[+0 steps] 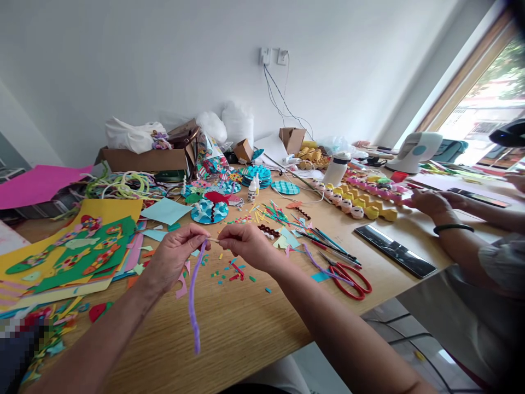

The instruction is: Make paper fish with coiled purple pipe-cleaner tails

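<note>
One thin tan stick (214,239), held above the near middle of the tabletop (262,328): left hand (180,251) pinches its left end, right hand (248,246) its right, both grips narrow. Purple pipe cleaner (192,301) hangs down at the left fingertips; can't tell if it wraps the stick. Red-handled scissors (338,268) lie to the right, black phone (394,250) beyond. Green sheet (53,282) with fish cutouts, left. Glue bottle (251,191), far middle. From where I stand, another person's hand (430,202) shows far right.

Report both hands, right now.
Left hand: closed, pinching the purple fuzzy stem against the thin stick.
Right hand: closed, holding the thin stick.
</note>
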Demonstrator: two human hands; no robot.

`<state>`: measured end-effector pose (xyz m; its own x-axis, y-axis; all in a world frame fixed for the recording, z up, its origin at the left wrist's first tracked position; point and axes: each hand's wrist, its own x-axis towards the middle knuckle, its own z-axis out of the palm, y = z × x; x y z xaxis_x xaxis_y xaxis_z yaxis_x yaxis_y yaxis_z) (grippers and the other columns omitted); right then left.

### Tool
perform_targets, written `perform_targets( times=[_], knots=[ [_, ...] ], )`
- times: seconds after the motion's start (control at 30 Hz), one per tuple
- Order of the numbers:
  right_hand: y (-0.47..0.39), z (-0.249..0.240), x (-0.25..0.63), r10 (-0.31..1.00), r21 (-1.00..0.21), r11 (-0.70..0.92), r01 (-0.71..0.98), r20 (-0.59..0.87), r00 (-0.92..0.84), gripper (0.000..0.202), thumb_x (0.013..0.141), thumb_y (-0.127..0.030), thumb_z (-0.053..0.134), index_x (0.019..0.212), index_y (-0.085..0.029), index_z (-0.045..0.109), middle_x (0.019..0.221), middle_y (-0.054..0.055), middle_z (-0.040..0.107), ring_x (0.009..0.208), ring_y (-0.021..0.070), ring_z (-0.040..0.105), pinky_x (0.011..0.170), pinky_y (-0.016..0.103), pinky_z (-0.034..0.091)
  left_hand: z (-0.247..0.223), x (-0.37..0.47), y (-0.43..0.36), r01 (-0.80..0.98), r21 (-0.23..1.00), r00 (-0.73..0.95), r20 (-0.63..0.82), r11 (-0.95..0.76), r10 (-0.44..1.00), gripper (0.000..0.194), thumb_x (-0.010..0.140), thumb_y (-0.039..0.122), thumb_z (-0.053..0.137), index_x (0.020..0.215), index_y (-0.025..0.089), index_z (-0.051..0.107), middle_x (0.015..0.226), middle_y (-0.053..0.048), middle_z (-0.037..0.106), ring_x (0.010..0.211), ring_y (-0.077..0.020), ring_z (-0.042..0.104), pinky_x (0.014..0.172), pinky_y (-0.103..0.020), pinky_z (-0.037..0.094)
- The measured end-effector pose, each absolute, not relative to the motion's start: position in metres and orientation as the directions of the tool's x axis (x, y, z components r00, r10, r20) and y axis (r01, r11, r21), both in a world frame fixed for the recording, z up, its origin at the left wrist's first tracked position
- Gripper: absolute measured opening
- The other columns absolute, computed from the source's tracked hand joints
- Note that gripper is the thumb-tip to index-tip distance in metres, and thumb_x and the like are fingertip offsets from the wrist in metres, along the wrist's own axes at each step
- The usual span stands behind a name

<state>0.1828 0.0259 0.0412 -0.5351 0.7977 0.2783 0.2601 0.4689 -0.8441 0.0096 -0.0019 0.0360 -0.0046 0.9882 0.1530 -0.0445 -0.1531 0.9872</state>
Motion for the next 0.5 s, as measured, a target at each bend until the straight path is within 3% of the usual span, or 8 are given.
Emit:
perform_targets(
  times=[0.13,0.3,0.5],
  knots=[
    [0.0259,0.0428,0.1801,0.828,-0.930,0.306,0.204,0.155,-0.539,0.010,0.076,-0.009,0.050,0.071,-0.015,0.055,0.058,-0.006,0.047,0.049,0.0048,0.041,0.046,0.016,0.032,0.0358,0.0083,-0.0024,-0.094,0.988,0.020,0.124,-0.122,0.992,0.016,0.062,0.031,0.073,0.070,0.019,0.066,0.063,-0.001,0.064,0.063,-0.0147,0.060,0.052,-0.021,0.045],
    [0.0242,0.0426,0.1768,0.837,-0.881,0.391,0.267,0.220,-0.500,0.009,0.076,-0.009,0.051,0.073,-0.015,0.058,0.059,-0.005,0.049,0.053,0.0052,0.043,0.051,0.016,0.034,0.0390,0.0089,-0.0071,-0.161,0.985,0.052,0.071,-0.062,0.996,0.017,0.067,0.032,0.070,0.075,0.018,0.066,0.066,-0.002,0.065,0.066,-0.0127,0.060,0.061,-0.021,0.047],
    [0.0210,0.0431,0.1755,0.836,-0.848,0.436,0.300,0.258,-0.484,0.009,0.077,-0.011,0.052,0.075,-0.016,0.059,0.059,-0.005,0.051,0.052,0.0052,0.045,0.049,0.016,0.033,0.0433,0.0095,-0.0052,-0.150,0.988,0.030,-0.022,0.026,0.999,0.022,0.059,0.033,0.075,0.071,0.017,0.067,0.063,-0.002,0.065,0.060,-0.0131,0.060,0.058,-0.022,0.046]
  ],
)
